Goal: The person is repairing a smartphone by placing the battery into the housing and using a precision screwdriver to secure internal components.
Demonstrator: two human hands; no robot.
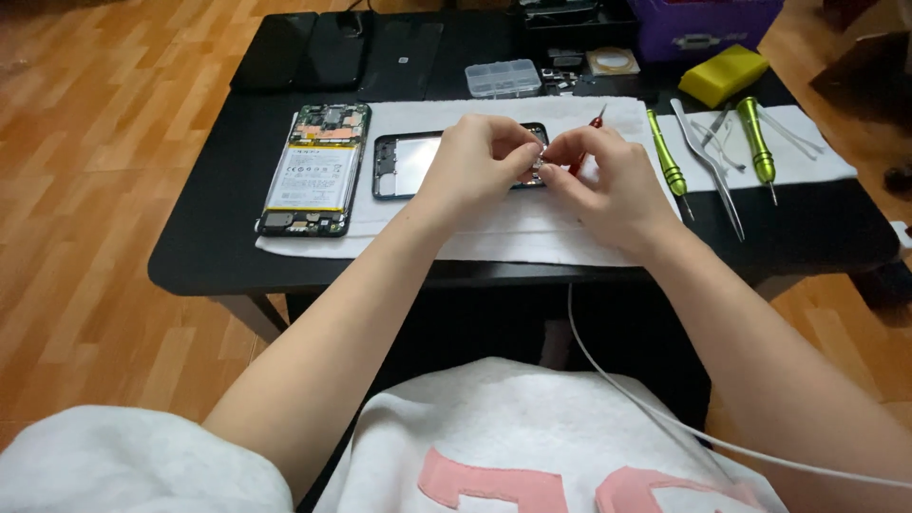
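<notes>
My left hand (475, 161) and my right hand (603, 180) meet over the right end of a black phone frame (408, 163) lying on a white cloth (494, 237). Between the fingertips of both hands is a small silvery part (538, 167). My right hand also grips a red-handled screwdriver (595, 122), its tip hidden by the fingers. An opened phone body with a white battery (313, 171) lies on the cloth to the left of the frame.
Two green screwdrivers (667, 161) (756, 133) and metal tweezers (711, 166) lie on a second white cloth at right. At the back of the black table (209, 256) are dark phone panels (332, 47), a clear parts box (503, 78), a yellow sponge (722, 74) and a purple bin (703, 24). A white cable (627, 399) crosses my lap.
</notes>
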